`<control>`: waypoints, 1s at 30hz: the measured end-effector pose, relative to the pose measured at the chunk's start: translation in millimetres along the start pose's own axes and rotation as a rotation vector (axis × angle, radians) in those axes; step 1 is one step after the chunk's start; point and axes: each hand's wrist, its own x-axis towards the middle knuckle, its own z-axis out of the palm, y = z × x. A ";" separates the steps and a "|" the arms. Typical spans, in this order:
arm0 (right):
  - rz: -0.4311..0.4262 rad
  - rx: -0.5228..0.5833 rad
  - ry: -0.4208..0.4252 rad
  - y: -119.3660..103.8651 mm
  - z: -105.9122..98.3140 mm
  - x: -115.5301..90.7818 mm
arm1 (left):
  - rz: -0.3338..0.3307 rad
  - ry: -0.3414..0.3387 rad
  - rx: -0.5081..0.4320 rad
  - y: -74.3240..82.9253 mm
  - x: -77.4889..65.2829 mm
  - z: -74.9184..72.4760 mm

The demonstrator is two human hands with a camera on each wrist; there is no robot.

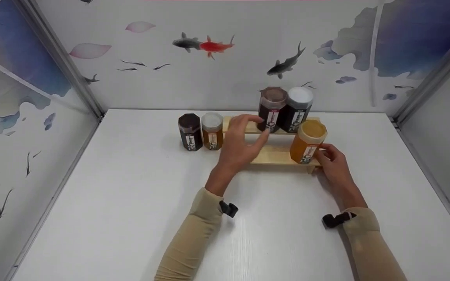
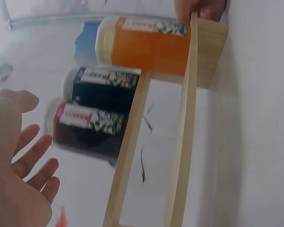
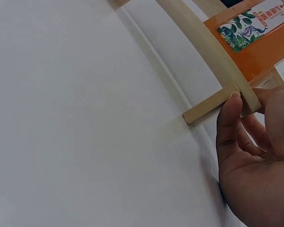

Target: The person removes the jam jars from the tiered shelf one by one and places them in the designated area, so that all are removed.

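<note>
A two-tier wooden rack [image 1: 273,157] stands on the white table. My right hand [image 1: 335,166] grips its right end, the thumb [image 3: 229,118] at the corner of the front board. Right beside that hand, an amber honey jar [image 1: 301,146] with a yellowish lid stands on the lower tier. On the upper tier, a dark jar with a red-topped label [image 1: 272,111] stands against a dark jar with a white lid [image 1: 299,111]. My left hand [image 1: 240,142] is held before the rack's left half, thumb and fingers spread near the red-labelled jar; the left wrist view shows a gap there.
Left of the rack, a dark-lidded jar [image 1: 190,132] and a white-lidded amber jar [image 1: 212,132] stand side by side on the table [image 1: 131,203]. A back wall [image 1: 139,86] printed with fish rises behind, and side panels in metal frames flank the table.
</note>
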 end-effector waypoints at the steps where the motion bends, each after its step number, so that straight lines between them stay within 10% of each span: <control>1: 0.007 0.008 0.000 -0.1 -0.2 -0.1 | 0.019 -0.025 -0.013 7.6 0.1 8.2; 7: 0.002 0.001 0.008 -0.4 0.8 -0.4 | 0.097 -0.148 0.003 36.3 2.8 57.4; 15: -0.050 0.012 -0.003 3.5 -1.2 1.6 | 0.020 -0.248 0.155 43.1 3.8 104.2; 24: -0.091 -0.045 0.031 6.0 -2.2 3.9 | 0.014 -0.076 0.107 37.8 1.2 119.9; 30: -0.073 0.010 0.015 4.8 -1.1 4.1 | -0.018 -0.081 0.036 31.4 -6.8 116.9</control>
